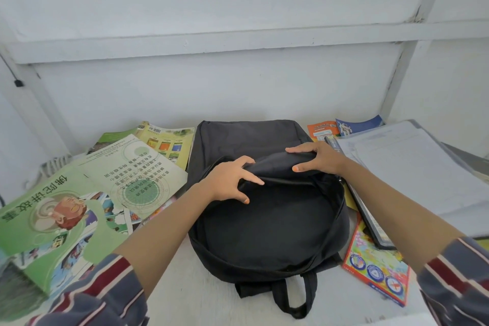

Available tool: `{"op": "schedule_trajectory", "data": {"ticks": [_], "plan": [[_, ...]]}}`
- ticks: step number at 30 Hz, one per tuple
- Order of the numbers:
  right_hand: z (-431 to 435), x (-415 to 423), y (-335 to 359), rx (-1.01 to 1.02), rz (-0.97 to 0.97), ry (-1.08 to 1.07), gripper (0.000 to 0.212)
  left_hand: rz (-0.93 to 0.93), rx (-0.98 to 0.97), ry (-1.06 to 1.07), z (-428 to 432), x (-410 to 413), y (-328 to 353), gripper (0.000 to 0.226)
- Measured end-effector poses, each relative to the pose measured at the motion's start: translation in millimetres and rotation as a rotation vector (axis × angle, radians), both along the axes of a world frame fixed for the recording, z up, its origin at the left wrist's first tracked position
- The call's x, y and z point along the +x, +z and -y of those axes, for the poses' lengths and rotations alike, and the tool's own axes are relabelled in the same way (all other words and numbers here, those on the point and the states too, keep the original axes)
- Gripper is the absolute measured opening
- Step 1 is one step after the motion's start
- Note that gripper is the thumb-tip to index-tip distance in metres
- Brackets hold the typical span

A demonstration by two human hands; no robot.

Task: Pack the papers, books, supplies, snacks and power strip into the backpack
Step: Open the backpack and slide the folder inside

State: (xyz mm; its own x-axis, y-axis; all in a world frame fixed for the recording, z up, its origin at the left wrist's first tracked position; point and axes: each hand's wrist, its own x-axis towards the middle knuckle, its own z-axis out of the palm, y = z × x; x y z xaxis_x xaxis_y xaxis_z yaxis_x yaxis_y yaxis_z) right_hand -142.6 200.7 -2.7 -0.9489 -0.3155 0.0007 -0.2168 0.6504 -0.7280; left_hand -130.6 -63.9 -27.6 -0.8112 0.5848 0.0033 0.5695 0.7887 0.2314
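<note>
A black backpack (267, 219) lies flat in the middle of the white table, its main compartment unzipped and gaping toward me. My left hand (232, 180) grips the folded-back front flap at its left side, fingers curled round the fabric edge. My right hand (316, 157) holds the same flap on the right, thumb underneath. Green picture books (60, 219) and a yellow-green book (169, 140) lie to the left. A stack of white papers (412, 164) rests on the right, with a dark book (370, 222) and a colourful box (375, 262) beside the bag.
An orange booklet (321, 130) and a blue booklet (357, 126) lie behind the papers near the white wall. The bag's carry handle (293, 296) hangs toward the table's near edge. A small black clip (18, 83) sits on the wall at far left.
</note>
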Motion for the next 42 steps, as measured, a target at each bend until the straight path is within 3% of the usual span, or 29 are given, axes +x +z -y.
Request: {"op": "schedule_trajectory", "data": {"ticks": [4, 8, 12, 15, 17, 20, 26, 30, 39, 42], "plan": [[-15.3, 15.1, 12.8, -0.153, -0.067, -0.098, 0.047, 0.021, 0.034, 0.014, 1.4, -7.0, 2.4, 0.052], [-64.0, 38.5, 29.5, -0.284, -0.148, -0.349, 0.049, 0.036, 0.053, 0.022, 2.9, -16.7, 3.6, 0.052], [-139.0, 67.9, 27.7, -0.191, -0.231, -0.749, 0.056, 0.041, 0.066, 0.01, 1.6, -25.3, 4.1, 0.047], [-189.2, 90.2, 16.5, -0.073, -0.122, -1.118, 0.065, 0.045, 0.073, 0.012, 0.1, -27.0, 4.4, 0.045], [-211.8, 104.3, 6.1, 0.022, -0.046, -1.223, 0.067, 0.047, 0.071, 0.02, -1.2, -26.5, 5.2, 0.045], [-229.1, 117.0, -6.3, 0.022, -0.009, -1.197, 0.059, 0.039, 0.046, 0.032, -3.2, -25.7, 6.1, 0.043], [-236.9, 124.4, -9.2, -0.256, 0.062, -1.097, 0.04, 0.026, 0.006, 0.07, -7.5, -22.0, 5.5, 0.039], [-240.6, 125.1, -4.9, -0.261, 0.129, -1.04, 0.025, 0.013, -0.033, 0.102, -12.5, -17.9, 7.6, 0.036], [-249.5, 117.6, -1.9, -0.285, 0.344, -0.853, 0.052, 0.072, -0.225, 0.196, -37.5, -15.9, 22.8, 0.035], [-249.1, 114.5, 0.6, -0.299, 0.399, -0.788, 0.044, 0.078, -0.229, 0.229, -41.3, -14.7, 21.3, 0.034]]}}
